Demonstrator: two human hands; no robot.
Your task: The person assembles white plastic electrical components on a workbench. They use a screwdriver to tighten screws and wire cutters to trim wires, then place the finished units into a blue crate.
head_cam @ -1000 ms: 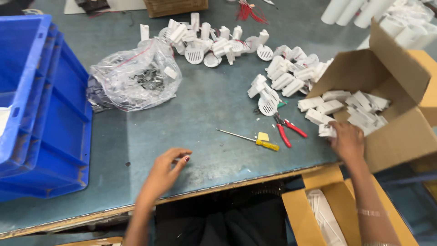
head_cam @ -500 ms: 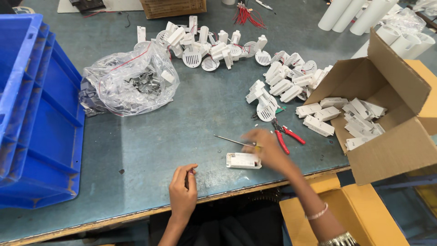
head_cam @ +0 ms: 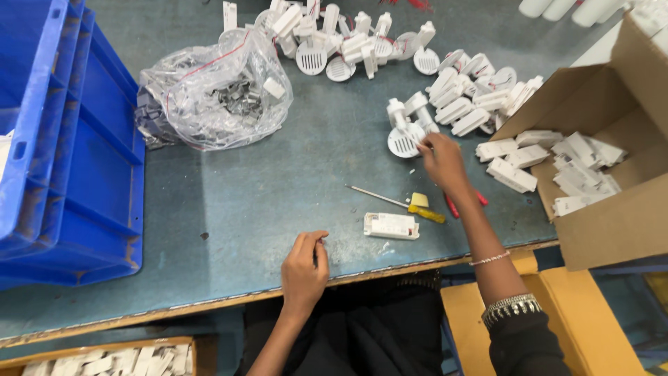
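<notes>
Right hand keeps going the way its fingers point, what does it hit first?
Probably the white round grille part: the right hand has its fingertips at that part's edge already, though contact is hard to confirm.

A: How many hands and tools?

B: Two hands point(head_cam: 304, 268), one screwdriver point(head_cam: 399, 203), one red cutter point(head_cam: 480, 199).

A: Containers?

B: One crate point(head_cam: 62, 139) at left, one box point(head_cam: 612, 202) at right, one bag point(head_cam: 209, 94) upper left. One white block point(head_cam: 391, 225) lies alone; the white parts point(head_cam: 362, 42) along the top are too many to count.
</notes>
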